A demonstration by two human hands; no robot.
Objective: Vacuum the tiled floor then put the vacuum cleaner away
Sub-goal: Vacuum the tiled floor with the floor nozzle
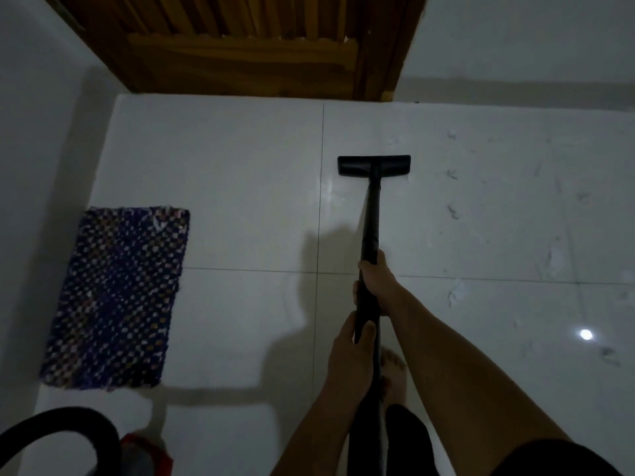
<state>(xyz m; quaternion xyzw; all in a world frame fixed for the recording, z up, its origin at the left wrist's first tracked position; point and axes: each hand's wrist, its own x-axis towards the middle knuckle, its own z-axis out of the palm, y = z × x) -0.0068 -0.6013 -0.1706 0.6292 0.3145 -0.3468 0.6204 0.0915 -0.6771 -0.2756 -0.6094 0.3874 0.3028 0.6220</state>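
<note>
A black vacuum wand (371,214) runs away from me to a flat black floor head (374,165) resting on the white tiled floor (240,187). My right hand (376,281) grips the wand higher up the tube. My left hand (350,352) grips it just below, closer to my body. A black hose (68,420) loops at the bottom left beside the red vacuum body (147,451), which is partly cut off by the frame. Scattered bits of debris (453,211) lie on the tiles to the right of the head.
A blue patterned mat (117,297) lies on the left by a white wall (31,166). A wooden door (240,42) stands at the far end. My bare foot (393,372) is under the wand. A light reflection (586,334) shines on the right tiles.
</note>
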